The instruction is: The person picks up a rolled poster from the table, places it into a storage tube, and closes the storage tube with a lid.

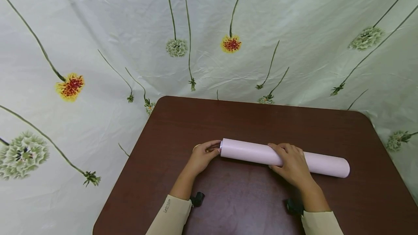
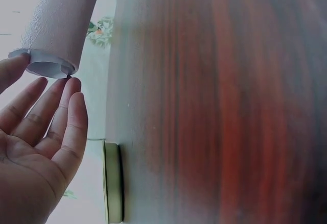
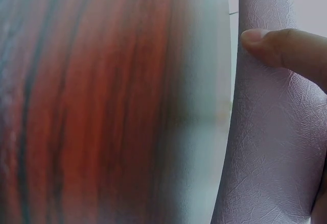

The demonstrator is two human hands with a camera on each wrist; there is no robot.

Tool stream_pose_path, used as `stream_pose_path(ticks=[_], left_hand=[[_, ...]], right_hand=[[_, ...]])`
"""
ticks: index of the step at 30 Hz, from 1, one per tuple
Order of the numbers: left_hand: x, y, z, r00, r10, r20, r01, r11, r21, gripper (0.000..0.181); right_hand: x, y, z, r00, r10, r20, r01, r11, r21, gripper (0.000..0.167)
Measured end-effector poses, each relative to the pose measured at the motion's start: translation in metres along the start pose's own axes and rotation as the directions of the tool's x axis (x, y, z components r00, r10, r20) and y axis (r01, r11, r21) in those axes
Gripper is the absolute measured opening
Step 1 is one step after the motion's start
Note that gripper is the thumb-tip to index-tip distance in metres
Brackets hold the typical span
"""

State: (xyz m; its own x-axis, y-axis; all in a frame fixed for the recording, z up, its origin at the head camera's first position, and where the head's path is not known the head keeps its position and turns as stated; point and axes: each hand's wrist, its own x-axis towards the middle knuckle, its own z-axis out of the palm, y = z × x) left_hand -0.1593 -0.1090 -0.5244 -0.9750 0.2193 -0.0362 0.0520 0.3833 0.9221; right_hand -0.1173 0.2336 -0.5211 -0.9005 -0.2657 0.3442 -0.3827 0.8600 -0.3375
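The right hand [image 1: 290, 162] grips a pale pink roll [image 1: 248, 151] from above, its thumb on the near side and its fingers bent over toward the far side. The left hand [image 1: 202, 157] is at the roll's hollow end, its fingers long and loosely spread, with the thumb touching the rim on one side and fingertips at the rim opposite. The roll runs from the left hand's fingertips, under the right palm and on beyond the right hand to its far end. Its surface is finely creased, and a lighter inner layer shows just inside the end by the left fingers. In both wrist views the backdrop is visible between roll and tabletop, so the roll is held up off the brown wooden table [image 1: 235, 195] that lies beneath both hands. Just behind the left hand is a low thing with a gold-green side [image 2: 113, 183], mostly hidden in the head view; what it is I cannot tell. Beige sleeves [image 1: 171, 215] cover both forearms, with a small dark object [image 1: 197, 199] beside each cuff. Beyond the hands hangs a whitish cloth [image 1: 212, 64] printed with long-stemmed flowers.
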Motion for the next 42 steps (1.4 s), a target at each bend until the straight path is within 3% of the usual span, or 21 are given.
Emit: stream_pose_path(ticks=[11,25,42], left_hand=[[-0.0008,0.0007,0.0002,1.0,0.016,0.003,-0.016,0.999,-0.033,0.038],[0.0,-0.0027,-0.0014,0.998,-0.033,0.051,0.04,0.989,-0.14,0.039],[0.0,-0.0035,-0.0002,0.994,-0.058,0.091,0.071,0.986,-0.15,0.043]], right_hand=[[-0.0004,-0.0012,-0.0008,1.0,-0.001,0.004,0.001,1.0,-0.001,0.079],[-0.0004,-0.0009,-0.001,0.999,-0.026,-0.021,0.026,1.0,-0.001,0.08],[-0.0008,-0.0042,-0.0002,1.0,-0.027,-0.009,0.027,1.0,-0.005,0.08]])
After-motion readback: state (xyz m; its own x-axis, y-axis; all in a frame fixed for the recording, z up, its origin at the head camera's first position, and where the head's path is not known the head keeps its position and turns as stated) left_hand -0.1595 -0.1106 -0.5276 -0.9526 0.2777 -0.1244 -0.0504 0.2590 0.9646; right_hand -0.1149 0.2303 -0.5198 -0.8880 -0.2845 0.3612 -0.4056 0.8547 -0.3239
